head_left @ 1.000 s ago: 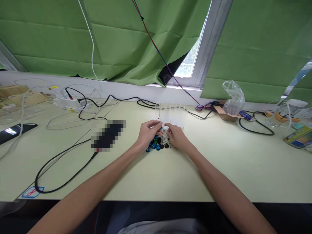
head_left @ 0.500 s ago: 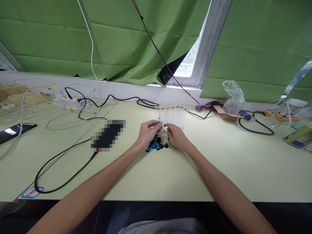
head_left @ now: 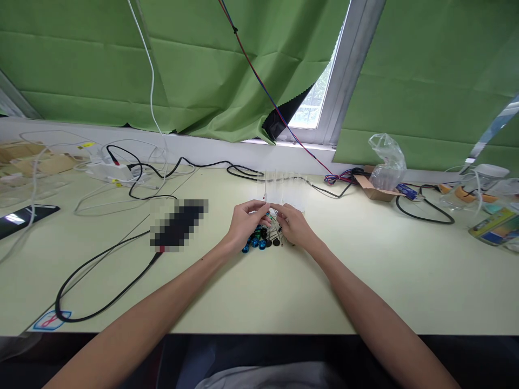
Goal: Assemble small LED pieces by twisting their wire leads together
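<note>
Green curtains (head_left: pixel 227 70) hang across the top of the frame above a pale desk (head_left: pixel 259 292). A cardboard box (head_left: pixel 376 190) sits at centre right, and a clear plastic organizer (head_left: pixel 286 189) stands mid-frame, just beyond the left hand (head_left: pixel 245 220) and right hand (head_left: pixel 294 224). Their fingers (head_left: pixel 256 203) curl, tips close together; whether they grip anything I cannot tell. Glossy blue balls (head_left: pixel 255 242) and black discs (head_left: pixel 276 242) lie just below the fingers, partly hidden.
</note>
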Motion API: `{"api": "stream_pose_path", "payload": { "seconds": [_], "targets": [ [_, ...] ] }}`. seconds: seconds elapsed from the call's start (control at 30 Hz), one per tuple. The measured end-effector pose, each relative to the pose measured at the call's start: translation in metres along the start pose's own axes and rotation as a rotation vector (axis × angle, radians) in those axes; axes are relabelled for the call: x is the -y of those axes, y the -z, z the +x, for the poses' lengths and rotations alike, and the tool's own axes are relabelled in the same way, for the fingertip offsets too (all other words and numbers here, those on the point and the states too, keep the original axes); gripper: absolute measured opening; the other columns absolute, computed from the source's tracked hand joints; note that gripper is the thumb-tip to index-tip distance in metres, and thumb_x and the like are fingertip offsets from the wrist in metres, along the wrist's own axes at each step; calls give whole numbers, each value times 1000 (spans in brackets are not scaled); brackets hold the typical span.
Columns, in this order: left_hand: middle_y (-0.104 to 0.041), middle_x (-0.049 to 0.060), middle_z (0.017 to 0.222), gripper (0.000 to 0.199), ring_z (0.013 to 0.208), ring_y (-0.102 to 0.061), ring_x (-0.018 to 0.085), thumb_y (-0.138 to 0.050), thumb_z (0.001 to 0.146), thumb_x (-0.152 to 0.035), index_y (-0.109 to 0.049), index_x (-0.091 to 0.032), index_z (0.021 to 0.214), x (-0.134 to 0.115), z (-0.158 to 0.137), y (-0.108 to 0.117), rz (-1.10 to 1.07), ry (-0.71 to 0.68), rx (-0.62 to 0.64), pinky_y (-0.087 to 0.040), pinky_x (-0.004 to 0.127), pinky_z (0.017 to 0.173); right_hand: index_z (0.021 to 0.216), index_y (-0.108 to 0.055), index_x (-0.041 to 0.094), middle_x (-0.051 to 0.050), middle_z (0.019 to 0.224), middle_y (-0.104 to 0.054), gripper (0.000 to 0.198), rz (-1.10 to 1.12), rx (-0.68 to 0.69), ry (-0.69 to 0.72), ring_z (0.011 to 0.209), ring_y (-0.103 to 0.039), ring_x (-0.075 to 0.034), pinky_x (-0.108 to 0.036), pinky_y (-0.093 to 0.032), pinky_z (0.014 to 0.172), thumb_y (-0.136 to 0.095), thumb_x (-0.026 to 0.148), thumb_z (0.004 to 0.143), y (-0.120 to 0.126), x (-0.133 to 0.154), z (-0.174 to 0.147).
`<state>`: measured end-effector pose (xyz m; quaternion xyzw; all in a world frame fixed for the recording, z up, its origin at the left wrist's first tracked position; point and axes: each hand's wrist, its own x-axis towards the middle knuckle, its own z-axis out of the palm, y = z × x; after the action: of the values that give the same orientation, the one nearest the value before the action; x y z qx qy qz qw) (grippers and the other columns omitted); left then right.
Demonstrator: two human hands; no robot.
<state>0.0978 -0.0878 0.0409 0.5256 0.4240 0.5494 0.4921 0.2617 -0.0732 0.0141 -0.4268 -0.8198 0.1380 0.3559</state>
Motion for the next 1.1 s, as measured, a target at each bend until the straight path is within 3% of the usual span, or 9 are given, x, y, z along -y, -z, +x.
{"api": "stream_pose_path", "payload": {
  "seconds": [0.2,0.7,1.1],
  "targets": [
    [-67,6,80,30,59,-61,14,-77,69,-41,-70,-14,80,1,0,1,-7,-3,5,-54,31,60,113,-68,20,-5,86,-56,39,-12,-2,-11,81,-55,-17,-28,-41,75,-44,4,87,0,0,1],
    [-66,5,78,29,57,-61,14,-77,69,-41,-69,-15,79,1,1,1,4,5,2,-54,32,61,92,-70,18,-3,82,-69,17,43,-48,-82,73,-63,-15,-30,-50,75,-62,9,79,-2,-1,2],
    [-66,5,77,29,58,-61,14,-77,69,-42,-70,-15,79,2,1,0,10,9,8,-54,32,62,85,-66,19,-1,72,-69,17,106,-44,-66,64,-63,-14,-29,-48,72,-51,14,88,-2,-1,2]
  ]
}}
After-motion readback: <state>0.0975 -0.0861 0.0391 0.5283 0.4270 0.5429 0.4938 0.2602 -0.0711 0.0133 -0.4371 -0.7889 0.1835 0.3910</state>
